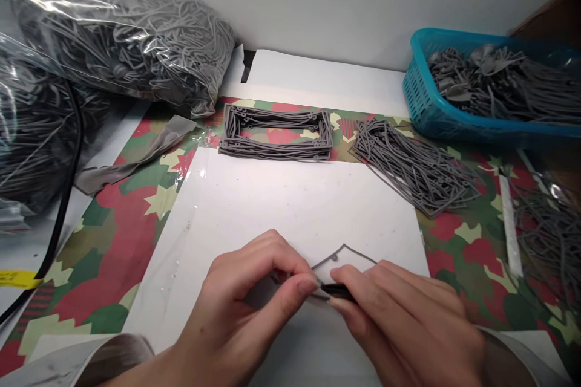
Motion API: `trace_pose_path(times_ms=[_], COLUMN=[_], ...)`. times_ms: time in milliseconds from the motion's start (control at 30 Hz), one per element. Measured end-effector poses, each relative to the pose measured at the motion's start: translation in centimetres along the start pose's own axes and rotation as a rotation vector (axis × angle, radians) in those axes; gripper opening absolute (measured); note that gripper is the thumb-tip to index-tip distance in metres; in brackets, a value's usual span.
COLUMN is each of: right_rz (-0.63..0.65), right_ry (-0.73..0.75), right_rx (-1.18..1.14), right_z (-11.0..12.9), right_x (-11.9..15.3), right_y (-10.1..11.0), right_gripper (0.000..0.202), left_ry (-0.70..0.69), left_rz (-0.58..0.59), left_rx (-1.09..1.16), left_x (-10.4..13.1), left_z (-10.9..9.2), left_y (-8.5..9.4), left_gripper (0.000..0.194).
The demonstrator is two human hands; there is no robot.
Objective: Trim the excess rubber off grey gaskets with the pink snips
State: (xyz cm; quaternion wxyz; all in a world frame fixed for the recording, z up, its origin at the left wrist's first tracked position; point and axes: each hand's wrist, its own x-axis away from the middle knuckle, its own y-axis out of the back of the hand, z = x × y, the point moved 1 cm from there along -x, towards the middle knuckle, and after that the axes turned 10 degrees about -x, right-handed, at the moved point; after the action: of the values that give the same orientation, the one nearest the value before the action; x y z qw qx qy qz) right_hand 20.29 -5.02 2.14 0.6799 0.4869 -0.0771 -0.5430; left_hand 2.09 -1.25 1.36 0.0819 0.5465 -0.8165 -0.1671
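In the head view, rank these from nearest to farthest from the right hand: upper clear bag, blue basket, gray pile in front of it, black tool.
1. Black tool: held in the right hand.
2. Gray pile: ahead of the hand.
3. Blue basket: farther back, to the right.
4. Upper clear bag: back left.

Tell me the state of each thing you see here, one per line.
Left hand: closed, pinching the gray frame
Right hand: closed around the black tool
Gray frame: partly hidden by the hands
Black tool: held, mostly covered
Frame stack: neatly layered
Gray pile: loose, tangled
Blue basket: uncovered, filled with gray parts
Upper plastic bag: bulging
White sheet: flat
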Motion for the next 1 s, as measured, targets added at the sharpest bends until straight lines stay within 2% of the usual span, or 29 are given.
trace_pose_path(times_ms=[800,1000], right_rz=[-0.03,-0.083], right_ry=[0.001,-0.065], right_rx=[0.016,0.003], right_z=[0.06,0.17], right_x=[-0.19,-0.14], right_y=[-0.19,0.02], right_gripper=[0.01,0.011], left_ry=[0.018,0.021], left_rz=[0.027,0.02], left_rx=[-0.015,-0.001], left_x=[0.15,0.04], left_z=[0.08,0.12], left_y=[0.06,-0.01], left_gripper=[0.015,0.016])
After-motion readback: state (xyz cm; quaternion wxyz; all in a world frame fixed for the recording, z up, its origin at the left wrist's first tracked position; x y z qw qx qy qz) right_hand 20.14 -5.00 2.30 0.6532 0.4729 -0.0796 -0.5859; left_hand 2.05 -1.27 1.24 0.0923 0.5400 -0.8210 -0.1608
